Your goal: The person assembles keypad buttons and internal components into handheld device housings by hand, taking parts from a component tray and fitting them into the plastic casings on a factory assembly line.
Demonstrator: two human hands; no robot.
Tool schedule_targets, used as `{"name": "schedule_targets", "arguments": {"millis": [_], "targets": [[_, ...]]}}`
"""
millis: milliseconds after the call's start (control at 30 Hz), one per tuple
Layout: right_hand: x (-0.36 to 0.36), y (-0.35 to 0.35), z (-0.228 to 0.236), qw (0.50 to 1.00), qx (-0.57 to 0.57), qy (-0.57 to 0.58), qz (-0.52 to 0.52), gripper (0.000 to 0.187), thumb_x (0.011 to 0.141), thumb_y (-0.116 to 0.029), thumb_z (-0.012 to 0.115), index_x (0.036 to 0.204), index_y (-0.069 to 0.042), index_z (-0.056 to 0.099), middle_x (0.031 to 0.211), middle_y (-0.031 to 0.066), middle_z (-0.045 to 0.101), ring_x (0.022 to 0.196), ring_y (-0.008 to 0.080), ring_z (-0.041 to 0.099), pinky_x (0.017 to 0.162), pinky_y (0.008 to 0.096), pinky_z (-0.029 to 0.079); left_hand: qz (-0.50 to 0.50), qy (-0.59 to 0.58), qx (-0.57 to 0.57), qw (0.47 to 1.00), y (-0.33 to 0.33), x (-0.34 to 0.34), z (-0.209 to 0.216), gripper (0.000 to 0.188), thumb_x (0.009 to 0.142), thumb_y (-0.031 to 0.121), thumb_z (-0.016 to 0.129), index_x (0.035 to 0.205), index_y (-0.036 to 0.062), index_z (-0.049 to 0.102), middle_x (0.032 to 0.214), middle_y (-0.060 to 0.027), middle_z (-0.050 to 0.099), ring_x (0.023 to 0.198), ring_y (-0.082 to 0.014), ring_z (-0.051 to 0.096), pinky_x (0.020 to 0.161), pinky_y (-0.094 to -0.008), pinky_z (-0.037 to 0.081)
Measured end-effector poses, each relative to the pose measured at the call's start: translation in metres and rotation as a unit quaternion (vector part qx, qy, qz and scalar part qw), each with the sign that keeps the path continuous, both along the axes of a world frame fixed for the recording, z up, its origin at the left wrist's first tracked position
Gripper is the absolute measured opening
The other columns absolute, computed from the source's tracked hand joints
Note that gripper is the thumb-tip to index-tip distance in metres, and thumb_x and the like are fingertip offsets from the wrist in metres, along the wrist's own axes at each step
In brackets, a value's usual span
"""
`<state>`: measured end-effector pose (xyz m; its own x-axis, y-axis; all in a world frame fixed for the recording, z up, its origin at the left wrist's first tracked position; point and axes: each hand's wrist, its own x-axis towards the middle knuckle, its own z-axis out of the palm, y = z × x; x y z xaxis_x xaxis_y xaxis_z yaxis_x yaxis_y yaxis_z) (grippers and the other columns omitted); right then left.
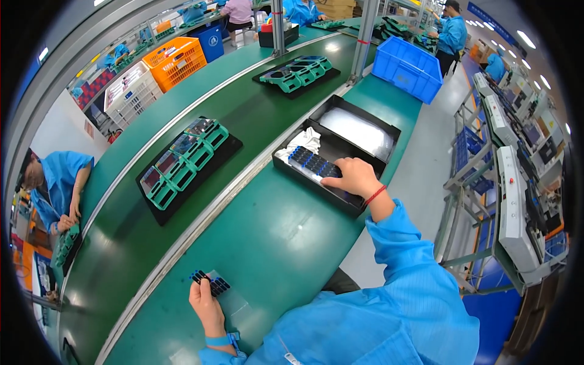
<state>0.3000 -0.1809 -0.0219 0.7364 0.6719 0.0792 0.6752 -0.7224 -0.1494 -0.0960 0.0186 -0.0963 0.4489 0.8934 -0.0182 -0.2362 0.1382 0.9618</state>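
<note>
The small parts (310, 161) at right are patterned in black rows tipped with blue; the near-left strip (219, 285) is coloured likewise. The box (316, 191) is finished in black, the worktop (274, 249) in green, the far-right crate (404, 76) in blue.

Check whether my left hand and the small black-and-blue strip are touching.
Touching. The head view shows it: the left hand pinches the black-and-blue strip, the thumb lying over it and parts showing on both sides.

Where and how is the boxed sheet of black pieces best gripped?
Probably its right end, near the right hand, from above: the sheet lies within the raised walls of the black box, with white crumpled material at its left end.
</note>
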Motion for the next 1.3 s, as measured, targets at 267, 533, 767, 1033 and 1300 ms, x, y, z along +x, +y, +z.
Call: {"name": "schedule_targets", "arguments": {"millis": [267, 533, 767, 1033, 1300], "targets": [[0.0, 0.008, 0.002, 1.0, 0.011, 0.018, 0.008, 0.063, 0.063, -0.061, 0.072, 0.091, -0.004, 0.067, 0.09, 0.0131, 0.064, 0.086, 0.0288, 0.063, 0.074, 0.0371, 0.051, 0.004, 0.013, 0.01, 1.0, 0.005, -0.004, -0.003, 0.012, 0.095, 0.012, 0.053, 0.096, 0.002, 0.059, 0.089, 0.0001, 0.059, 0.079, -0.0058, 0.053, 0.071, -0.0214, 0.044], [0.003, 0.014, 0.006, 0.985, 0.067, 0.152, 0.047, 0.04, 0.071, -0.037, 0.074, 0.09, -0.003, 0.065, 0.077, 0.0103, 0.065, 0.073, 0.0249, 0.063, 0.066, 0.0335, 0.049, 0.002, -0.005, 0.004, 1.0, 0.013, -0.014, -0.011, 0.013, 0.093, 0.009, 0.054, 0.096, -0.0005, 0.062, 0.089, -0.0005, 0.061, 0.08, -0.006, 0.053, 0.073, -0.0219, 0.042], [0.036, -0.001, 0.014, 0.844, 0.361, 0.397, 0.008, 0.031, 0.077, -0.02, 0.073, 0.097, 0.001, 0.063, 0.082, 0.0023, 0.064, 0.073, 0.0082, 0.055, 0.067, 0.0229, 0.044, -0.003, 0.005, 0.011, 1.0, 0.022, -0.019, -0.017, 0.013, 0.095, 0.012, 0.053, 0.098, 0.0015, 0.061, 0.092, -0.0002, 0.06, 0.082, -0.0062, 0.054, 0.074, -0.022, 0.043], [0.068, 0.019, -0.021, 0.991, -0.018, 0.133, 0.005, 0.03, 0.077, -0.034, 0.065, 0.091, -0.009, 0.071, 0.087, 0.0131, 0.068, 0.076, 0.0279, 0.064, 0.072, 0.0379, 0.05, -0.017, 0.003, 0.016, 1.0, 0.031, -0.027, -0.025, 0.013, 0.094, 0.01, 0.053, 0.098, 0.0004, 0.06, 0.092, -0.001, 0.06, 0.083, -0.0068, 0.054, 0.075, -0.022, 0.043], [0.004, 0.05, -0.038, 0.99, -0.035, -0.086, -0.102, 0.029, 0.085, -0.026, 0.055, 0.104, -0.006, 0.065, 0.097, 0.0177, 0.063, 0.085, 0.0341, 0.065, 0.07, 0.0437, 0.054, -0.024, 0.007, 0.02, 0.999, 0.037, -0.036, -0.029, 0.013, 0.094, 0.01, 0.053, 0.099, -0.0003, 0.06, 0.093, -0.0014, 0.06, 0.083, -0.007, 0.054, 0.075, -0.022, 0.043]]}}
